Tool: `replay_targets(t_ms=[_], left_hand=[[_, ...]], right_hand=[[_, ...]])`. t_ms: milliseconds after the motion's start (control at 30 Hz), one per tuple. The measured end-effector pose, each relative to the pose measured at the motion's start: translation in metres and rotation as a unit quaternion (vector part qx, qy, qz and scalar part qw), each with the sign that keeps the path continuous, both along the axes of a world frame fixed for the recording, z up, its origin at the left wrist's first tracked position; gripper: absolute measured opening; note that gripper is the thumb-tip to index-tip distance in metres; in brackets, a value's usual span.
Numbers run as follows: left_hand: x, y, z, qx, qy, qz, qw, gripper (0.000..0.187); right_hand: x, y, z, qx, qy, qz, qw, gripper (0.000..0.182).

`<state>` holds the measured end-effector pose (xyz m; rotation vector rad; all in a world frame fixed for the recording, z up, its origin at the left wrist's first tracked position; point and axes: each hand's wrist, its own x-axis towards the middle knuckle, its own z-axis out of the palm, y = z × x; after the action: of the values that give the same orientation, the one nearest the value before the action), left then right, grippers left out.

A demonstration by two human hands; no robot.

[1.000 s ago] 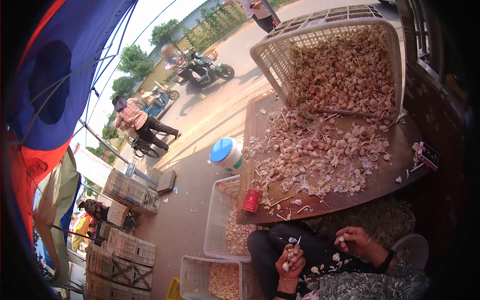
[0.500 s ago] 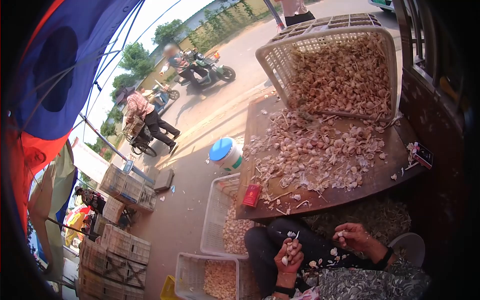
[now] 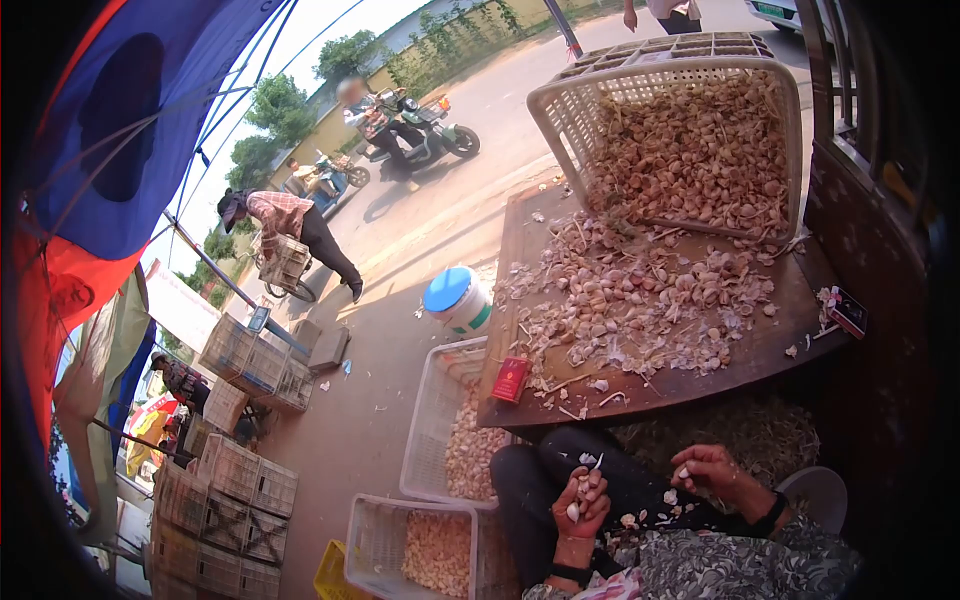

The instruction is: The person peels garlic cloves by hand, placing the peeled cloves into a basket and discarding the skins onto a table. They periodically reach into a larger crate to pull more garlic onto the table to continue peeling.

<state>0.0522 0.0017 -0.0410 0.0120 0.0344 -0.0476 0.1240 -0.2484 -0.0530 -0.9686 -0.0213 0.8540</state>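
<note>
My left hand (image 3: 580, 508) is closed around several garlic cloves (image 3: 573, 511), held above my lap at the bottom of the view. My right hand (image 3: 712, 473), a little to the right, has thumb and fingers pinched on a small pale garlic clove (image 3: 684, 472). A gap separates the two hands. Bits of garlic skin (image 3: 670, 497) lie on my dark trousers between them. Just beyond my knees, loose garlic and peelings (image 3: 640, 300) are spread over a wooden table (image 3: 530, 412).
On the table, a tipped plastic basket (image 3: 563, 140) spills garlic; a red box (image 3: 510, 379) lies near its left corner. Crates of cloves (image 3: 412, 470) (image 3: 360, 560) and a blue-lidded bucket (image 3: 460, 300) stand left. Stacked crates (image 3: 250, 480), people and scooters (image 3: 425, 135) are farther off.
The view has shifted slightly. My right hand's fingers have moved a little; both hands keep hold of garlic. A person by a cart in the street has bent further forward.
</note>
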Motion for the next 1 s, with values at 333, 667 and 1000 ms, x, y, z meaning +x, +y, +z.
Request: replay_targets(t_ms=[333,667,1000], left_hand=[[0.001,-0.002,0.001,0.001,-0.003,0.005,1.000,0.022],[0.000,0.000,-0.002,0.004,-0.003,0.002,1.000,0.021],[-0.001,0.000,-0.002,0.009,-0.003,-0.002,1.000,0.020]], right_hand=[[-0.016,-0.007,0.045,-0.171,-0.107,0.078,0.976,0.026],[-0.013,0.005,0.032,-0.329,-0.544,0.244,0.732,0.036],[-0.024,-0.019,0.067,-0.222,-0.465,0.136,0.846,0.035]])
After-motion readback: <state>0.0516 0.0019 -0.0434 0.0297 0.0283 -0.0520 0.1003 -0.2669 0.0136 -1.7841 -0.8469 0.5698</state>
